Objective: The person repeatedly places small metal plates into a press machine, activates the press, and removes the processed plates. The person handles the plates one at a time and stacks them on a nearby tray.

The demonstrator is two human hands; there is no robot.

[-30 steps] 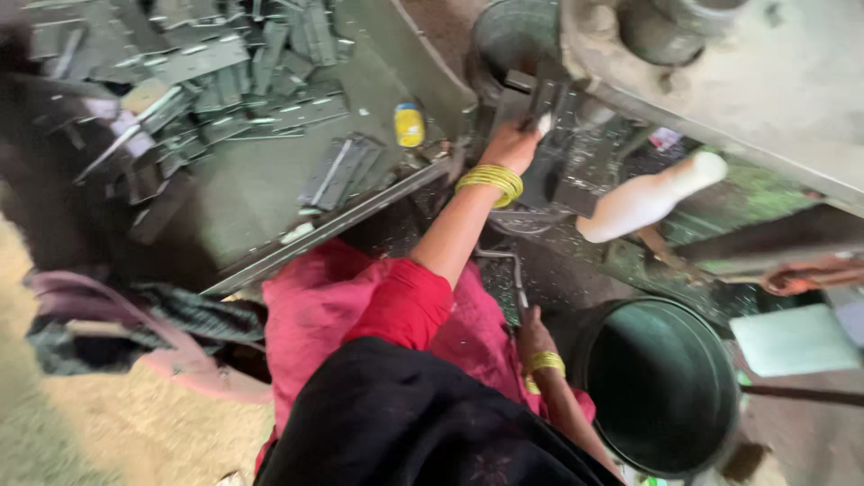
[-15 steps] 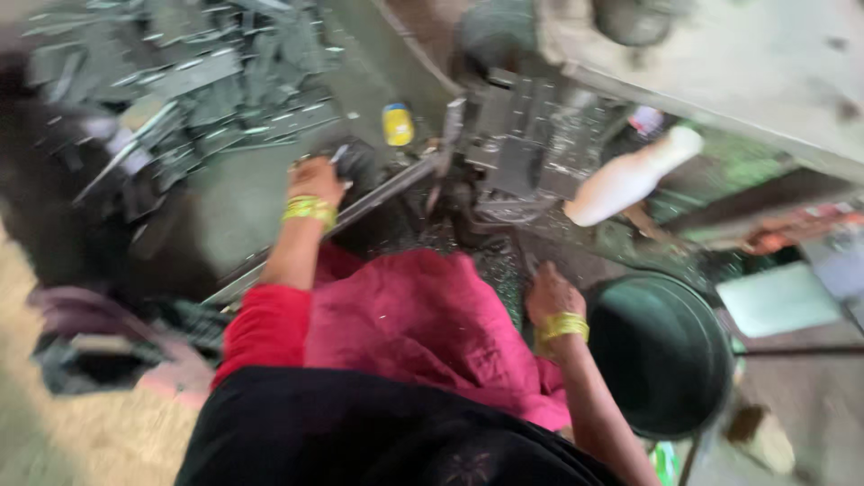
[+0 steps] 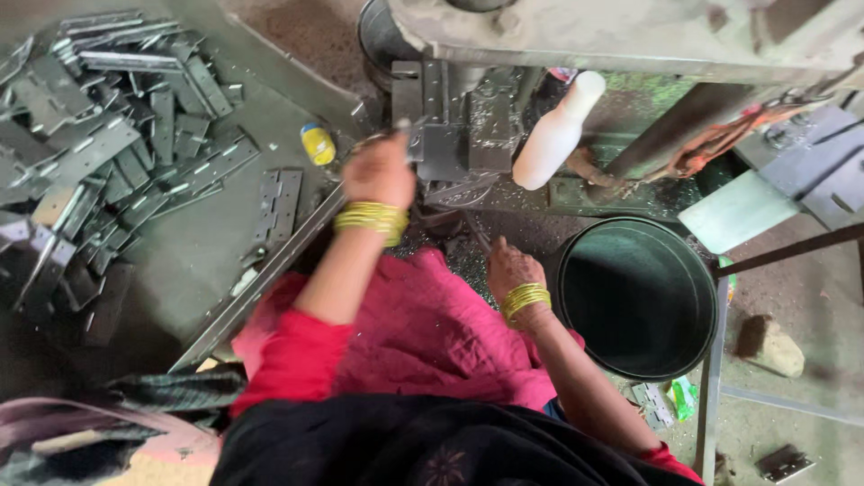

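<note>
A loose heap of grey metal hinges [image 3: 108, 153] is being carried on the grey tabletop [image 3: 193, 261] at the far left. Two further hinges [image 3: 277, 205] are lying flat and apart from the heap, near the tabletop's raised edge. A small yellow container [image 3: 317, 144] is resting just beyond them.

The left hand [image 3: 380, 171] is being held over the tabletop edge, next to the machine. Its fingers [image 3: 402, 135] are being closed narrowly around a thin metal piece [image 3: 416, 139], which is blurred and is being held just in front of the upright hinge plates [image 3: 445, 126] mounted in the machine fixture. Yellow bangles [image 3: 371, 218] are being worn at the wrist.

A white bottle-shaped handle [image 3: 556, 133] is being shown tilted, just right of the fixture.

The right hand [image 3: 511, 270] is being rested low, above the pink cloth [image 3: 423, 333] on the lap and just beside the dark round bucket [image 3: 637, 297]. Its fingers are being curled downward; whether anything is being held cannot be told.

A stone [image 3: 769, 346] is lying on the floor at the far right.
</note>
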